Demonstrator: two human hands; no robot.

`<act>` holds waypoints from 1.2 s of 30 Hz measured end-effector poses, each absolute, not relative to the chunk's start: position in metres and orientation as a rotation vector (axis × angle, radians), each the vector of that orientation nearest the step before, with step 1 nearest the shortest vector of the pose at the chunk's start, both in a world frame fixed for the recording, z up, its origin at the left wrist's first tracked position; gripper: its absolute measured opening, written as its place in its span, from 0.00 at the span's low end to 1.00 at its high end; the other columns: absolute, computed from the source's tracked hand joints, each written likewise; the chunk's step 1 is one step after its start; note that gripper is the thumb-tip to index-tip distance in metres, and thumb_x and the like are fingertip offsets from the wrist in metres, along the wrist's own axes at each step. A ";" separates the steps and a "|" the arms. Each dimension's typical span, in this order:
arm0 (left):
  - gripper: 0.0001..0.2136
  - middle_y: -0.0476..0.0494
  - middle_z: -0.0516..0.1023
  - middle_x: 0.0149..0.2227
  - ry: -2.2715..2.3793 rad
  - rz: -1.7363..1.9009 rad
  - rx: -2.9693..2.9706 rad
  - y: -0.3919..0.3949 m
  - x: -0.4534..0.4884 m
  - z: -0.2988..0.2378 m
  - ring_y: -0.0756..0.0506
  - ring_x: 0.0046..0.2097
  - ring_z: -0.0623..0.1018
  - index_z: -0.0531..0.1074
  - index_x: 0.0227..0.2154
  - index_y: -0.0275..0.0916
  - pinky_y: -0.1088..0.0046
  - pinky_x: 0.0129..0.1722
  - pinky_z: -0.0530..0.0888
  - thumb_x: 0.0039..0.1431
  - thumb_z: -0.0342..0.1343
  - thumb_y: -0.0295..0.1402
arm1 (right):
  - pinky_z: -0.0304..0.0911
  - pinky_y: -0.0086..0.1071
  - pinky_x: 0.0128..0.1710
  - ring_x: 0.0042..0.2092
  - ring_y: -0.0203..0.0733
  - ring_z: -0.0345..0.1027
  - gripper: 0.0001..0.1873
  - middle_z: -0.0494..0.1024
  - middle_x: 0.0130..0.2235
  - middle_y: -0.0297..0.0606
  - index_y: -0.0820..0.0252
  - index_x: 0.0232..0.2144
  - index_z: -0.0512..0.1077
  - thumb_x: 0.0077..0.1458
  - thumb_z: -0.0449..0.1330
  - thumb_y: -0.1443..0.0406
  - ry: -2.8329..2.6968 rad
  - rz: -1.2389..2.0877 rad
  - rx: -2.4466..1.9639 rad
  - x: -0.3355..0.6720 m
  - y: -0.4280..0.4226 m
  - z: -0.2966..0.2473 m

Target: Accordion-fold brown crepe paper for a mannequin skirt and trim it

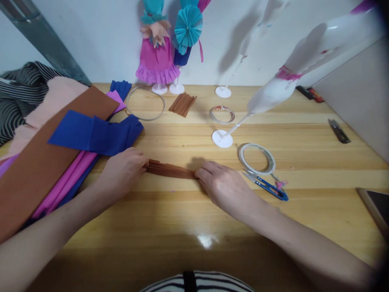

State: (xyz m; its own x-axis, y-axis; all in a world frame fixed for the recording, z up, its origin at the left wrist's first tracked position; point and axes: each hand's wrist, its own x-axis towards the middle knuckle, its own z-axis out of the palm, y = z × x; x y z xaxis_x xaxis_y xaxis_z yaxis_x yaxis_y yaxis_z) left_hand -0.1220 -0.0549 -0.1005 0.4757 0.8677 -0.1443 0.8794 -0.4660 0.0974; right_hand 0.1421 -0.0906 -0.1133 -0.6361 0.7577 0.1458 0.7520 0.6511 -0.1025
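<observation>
A narrow bundle of pleated brown crepe paper [170, 170] stretches between my two hands, low over the wooden table. My left hand [127, 168] pinches its left end, close to a folded blue sheet [91, 134]. At the other end, my right hand [220, 182] has its fingers closed on the paper; the fingertips are partly hidden. Blue thread snips [269, 187] lie to the right of my right hand, just below a roll of white tape [257, 158]. A second pleated brown piece [182, 104] rests farther back on the table.
Brown, pink and blue sheets [57, 150] pile up on the left. Behind stand two dressed paper figures [158, 56] and balloon stands with white bases [222, 138]. A wire ring [146, 103], another tape roll [222, 114] and a dark cutter [338, 130] lie about.
</observation>
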 end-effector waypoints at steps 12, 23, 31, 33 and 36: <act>0.10 0.42 0.72 0.31 1.396 0.103 2.853 -0.084 -0.130 -0.109 0.43 0.35 0.70 0.70 0.26 0.38 0.67 0.35 0.70 0.59 0.47 0.22 | 0.59 0.32 0.30 0.32 0.41 0.67 0.09 0.73 0.29 0.40 0.63 0.27 0.71 0.56 0.55 0.75 -2.733 -0.024 -1.308 0.144 -0.090 -0.112; 0.07 0.49 0.79 0.28 1.421 0.073 2.369 -0.050 -0.136 -0.106 0.48 0.32 0.76 0.76 0.27 0.40 0.74 0.32 0.69 0.54 0.53 0.29 | 0.58 0.29 0.30 0.34 0.39 0.68 0.07 0.76 0.34 0.40 0.62 0.30 0.72 0.54 0.55 0.75 -2.672 0.239 -1.373 0.147 -0.085 -0.111; 0.07 0.48 0.80 0.29 1.532 0.038 2.424 -0.052 -0.133 -0.108 0.46 0.32 0.77 0.77 0.27 0.42 0.72 0.31 0.68 0.53 0.54 0.31 | 0.51 0.26 0.27 0.30 0.35 0.67 0.07 0.76 0.31 0.33 0.58 0.27 0.73 0.50 0.59 0.74 -2.470 0.599 -1.487 0.154 -0.074 -0.112; 0.07 0.48 0.80 0.29 1.541 -0.005 2.421 -0.050 -0.131 -0.106 0.46 0.32 0.77 0.77 0.26 0.42 0.73 0.30 0.68 0.52 0.54 0.30 | 0.51 0.26 0.28 0.30 0.34 0.67 0.07 0.76 0.31 0.32 0.58 0.27 0.73 0.50 0.59 0.74 -2.434 0.653 -1.494 0.155 -0.072 -0.113; 0.06 0.48 0.79 0.29 1.545 -0.101 2.416 -0.047 -0.127 -0.101 0.46 0.32 0.77 0.76 0.25 0.41 0.73 0.30 0.67 0.51 0.54 0.28 | 0.52 0.26 0.29 0.29 0.34 0.66 0.06 0.76 0.30 0.32 0.58 0.28 0.73 0.50 0.59 0.74 -2.398 0.710 -1.525 0.155 -0.071 -0.114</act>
